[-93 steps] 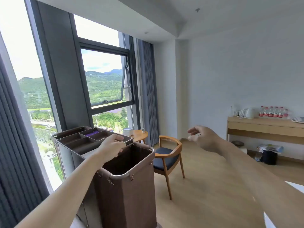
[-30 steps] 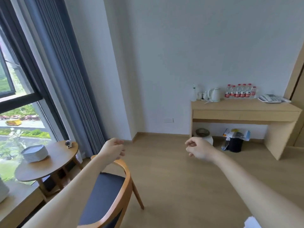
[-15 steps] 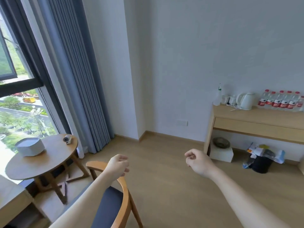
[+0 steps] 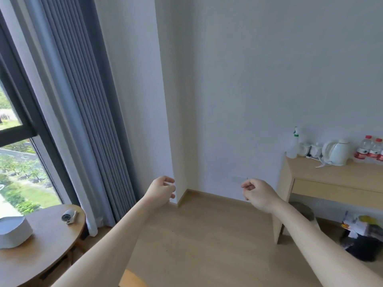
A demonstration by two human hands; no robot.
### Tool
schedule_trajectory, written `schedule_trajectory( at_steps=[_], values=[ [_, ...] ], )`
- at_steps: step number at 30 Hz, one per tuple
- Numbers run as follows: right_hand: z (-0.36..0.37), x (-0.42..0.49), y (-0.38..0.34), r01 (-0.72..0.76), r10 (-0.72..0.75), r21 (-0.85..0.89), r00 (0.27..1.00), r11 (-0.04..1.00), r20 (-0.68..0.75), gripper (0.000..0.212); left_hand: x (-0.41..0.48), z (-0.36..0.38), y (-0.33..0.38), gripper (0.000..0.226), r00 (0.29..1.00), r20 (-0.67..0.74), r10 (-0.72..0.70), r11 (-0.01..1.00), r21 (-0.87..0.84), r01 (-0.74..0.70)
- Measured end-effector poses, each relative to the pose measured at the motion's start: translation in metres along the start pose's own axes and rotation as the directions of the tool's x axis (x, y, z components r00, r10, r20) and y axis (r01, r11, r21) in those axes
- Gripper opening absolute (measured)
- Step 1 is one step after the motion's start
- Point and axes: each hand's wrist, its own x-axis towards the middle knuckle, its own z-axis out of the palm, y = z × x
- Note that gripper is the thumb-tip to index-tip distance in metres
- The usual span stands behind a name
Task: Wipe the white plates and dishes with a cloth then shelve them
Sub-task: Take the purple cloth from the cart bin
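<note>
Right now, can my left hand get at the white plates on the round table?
Probably yes: the left hand is empty and nothing stands between it and the plates on the table, off to its left.

The stack of white dishes [image 4: 12,235] stands low at my far left, on the round wooden bench [image 4: 47,253] by the window. It rests level and upright on the bench top, toward the side nearest the glass, and the edge of my view cuts off its left part. It is plain white all over, with a flat pale top and smooth sides that round at the corner facing me. Blur keeps me from counting the pieces or telling plates from bowls.
</note>
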Motion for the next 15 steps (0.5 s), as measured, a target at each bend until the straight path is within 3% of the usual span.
schedule_trajectory(
  at_steps=[9, 15],
  values=[
    [0.022, 0.189, -0.005, 0.072, -0.069, -0.021, 0.992, 0.997, 0.104, 0.016, 0.158, -0.003, -0.009, 0.030, 0.993, -0.086, -0.084, 0.995, 0.041, 0.088],
    [-0.012, 0.346, -0.099, 0.281, -0.274, -0.051, 0.955, 0.958, 0.114, 0.010, 0.270, -0.057, 0.057, 0.028, 0.962, -0.273, -0.013, 0.999, 0.048, 0.027]
  ],
)
